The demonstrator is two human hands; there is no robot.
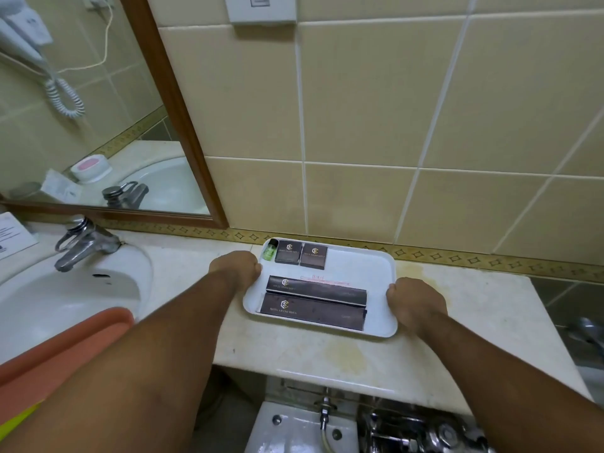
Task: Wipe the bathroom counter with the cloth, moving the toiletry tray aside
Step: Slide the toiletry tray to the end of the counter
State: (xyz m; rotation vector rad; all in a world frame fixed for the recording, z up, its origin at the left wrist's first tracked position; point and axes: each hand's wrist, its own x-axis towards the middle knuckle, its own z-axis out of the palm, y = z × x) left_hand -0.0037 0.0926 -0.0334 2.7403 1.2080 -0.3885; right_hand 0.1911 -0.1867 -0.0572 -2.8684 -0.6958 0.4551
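A white toiletry tray [366, 273] sits on the beige counter [474, 308] against the tiled wall. It carries a small green bottle [270, 250], two small dark boxes [300, 255] at the back and two long dark boxes [313, 300] in front. My left hand [237, 266] grips the tray's left rim. My right hand [415, 302] grips its right rim. An orange cloth [65, 348] lies draped over the front edge of the sink at the lower left, apart from both hands.
A white sink [49, 289] with a chrome tap [81, 243] lies left of the tray. A framed mirror [98, 103] hangs above it. The counter shows yellowish stains [346, 354] near its front edge. A toilet tank and metal fittings [327, 420] sit below the counter.
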